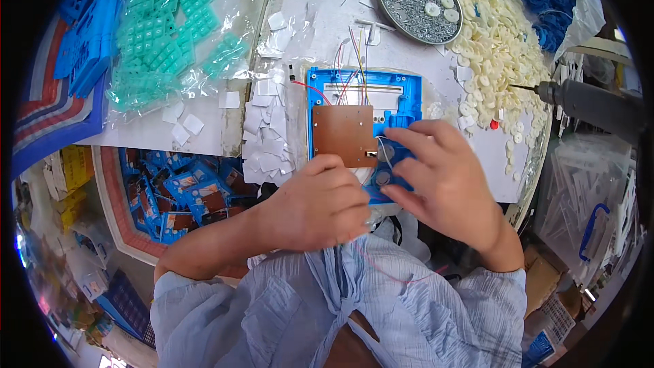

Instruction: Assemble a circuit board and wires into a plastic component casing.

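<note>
A blue plastic casing [412,89] lies face down in front of me, with a brown circuit board [340,130] over its left part. Red, yellow and dark wires [361,55] rise from the board's far edge. My left hand [327,198] is closed at the board's near edge; its curled fingers hide whatever they grip. A thin red wire [388,274] trails below that hand across my shirt. My right hand [446,181] hovers over the casing's right side, fingers apart, beside a thin white wire [386,150]. The casing's near edge is partly covered by my hands.
A round tray of small screws [409,10] stands at the back, beside a heap of cream discs [507,55]. An electric screwdriver [586,99] juts in from the right. White paper squares [266,130], bagged green keypads [170,41] and a bin of blue units [184,194] lie leftward.
</note>
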A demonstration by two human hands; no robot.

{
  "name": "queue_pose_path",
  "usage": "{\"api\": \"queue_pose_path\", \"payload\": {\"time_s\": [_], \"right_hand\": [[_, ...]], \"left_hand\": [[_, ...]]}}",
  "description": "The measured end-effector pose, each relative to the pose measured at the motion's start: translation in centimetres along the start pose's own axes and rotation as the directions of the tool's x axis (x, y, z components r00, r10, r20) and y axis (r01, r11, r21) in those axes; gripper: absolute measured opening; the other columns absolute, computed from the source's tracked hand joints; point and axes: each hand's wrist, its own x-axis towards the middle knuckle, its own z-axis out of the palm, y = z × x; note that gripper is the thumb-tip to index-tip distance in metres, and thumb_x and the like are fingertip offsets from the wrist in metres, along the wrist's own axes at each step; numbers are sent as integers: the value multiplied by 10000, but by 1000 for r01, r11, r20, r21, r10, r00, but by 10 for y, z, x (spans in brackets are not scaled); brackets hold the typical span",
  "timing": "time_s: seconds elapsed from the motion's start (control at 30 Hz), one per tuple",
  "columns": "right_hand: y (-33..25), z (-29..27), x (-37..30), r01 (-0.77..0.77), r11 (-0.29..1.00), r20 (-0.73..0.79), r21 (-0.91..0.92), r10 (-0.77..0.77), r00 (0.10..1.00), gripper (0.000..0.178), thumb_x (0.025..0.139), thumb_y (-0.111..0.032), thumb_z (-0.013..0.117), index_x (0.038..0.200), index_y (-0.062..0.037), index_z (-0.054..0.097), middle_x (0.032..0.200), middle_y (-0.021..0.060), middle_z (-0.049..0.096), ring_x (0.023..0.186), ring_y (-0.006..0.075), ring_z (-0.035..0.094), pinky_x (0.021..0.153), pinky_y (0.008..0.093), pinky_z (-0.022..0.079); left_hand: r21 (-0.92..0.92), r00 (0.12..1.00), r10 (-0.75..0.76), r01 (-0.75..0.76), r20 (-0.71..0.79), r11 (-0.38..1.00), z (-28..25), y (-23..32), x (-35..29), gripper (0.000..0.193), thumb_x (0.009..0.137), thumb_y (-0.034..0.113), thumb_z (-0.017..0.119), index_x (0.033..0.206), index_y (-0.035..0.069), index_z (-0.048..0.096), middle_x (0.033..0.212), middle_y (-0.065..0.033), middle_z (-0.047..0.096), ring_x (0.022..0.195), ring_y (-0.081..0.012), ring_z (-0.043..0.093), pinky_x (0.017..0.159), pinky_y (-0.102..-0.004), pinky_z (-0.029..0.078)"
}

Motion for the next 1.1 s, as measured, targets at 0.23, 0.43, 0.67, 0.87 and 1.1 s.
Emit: {"api": "queue_pose_path", "payload": {"time_s": [0.23, 0.43, 0.67, 0.87, 1.1], "right_hand": [[34, 32, 57, -95, 983, -305, -156, 44, 951, 166, 773, -219, 795, 812, -86, 704, 862, 71, 631, 893, 293, 569, 803, 439, 436], [40, 48, 62, -221, 971, -310, 92, 239, 920, 119, 790, -121, 767, 829, -48, 682, 831, 82, 619, 857, 283, 583, 785, 400, 462], [31, 36, 35, -298, 779, -232, 552, 486, 842, 87, 814, -89, 732, 865, -40, 680, 799, 76, 661, 821, 255, 601, 727, 375, 496], [32, 41, 49, -240, 970, -343, -29, 216, 914, 157, 824, -216, 763, 828, -72, 702, 763, 66, 678, 814, 281, 600, 873, 434, 445], [30, 53, 62, -268, 962, -316, -48, 240, 918, 167, 825, -230, 742, 787, -78, 685, 759, 80, 686, 799, 296, 608, 918, 492, 406]], "left_hand": [[-188, 981, -53, 88, 184, 978, -41, 19, -10, 376, 742, 120, 760, 1112, 63, 720, 1124, -67, 688, 939, -242, 622, 852, -405, 475], [-615, 955, -296, 220, -24, 757, -86, -8, 0, 450, 780, 253, 732, 1159, 11, 730, 1180, -160, 694, 969, -267, 628, 811, -357, 472], [-312, 730, -604, 520, -322, 795, -69, -44, 48, 160, 874, 177, 728, 970, 50, 722, 1010, -62, 709, 879, -203, 641, 779, -360, 452], [424, 891, -288, 426, -352, 800, -54, -48, 65, 133, 820, 163, 771, 903, 82, 705, 893, -47, 638, 838, -224, 607, 819, -388, 398], [366, 861, -281, 447, -424, 816, -37, -54, 64, 236, 776, 187, 798, 970, 100, 698, 930, -48, 625, 890, -249, 601, 859, -417, 374]]}}
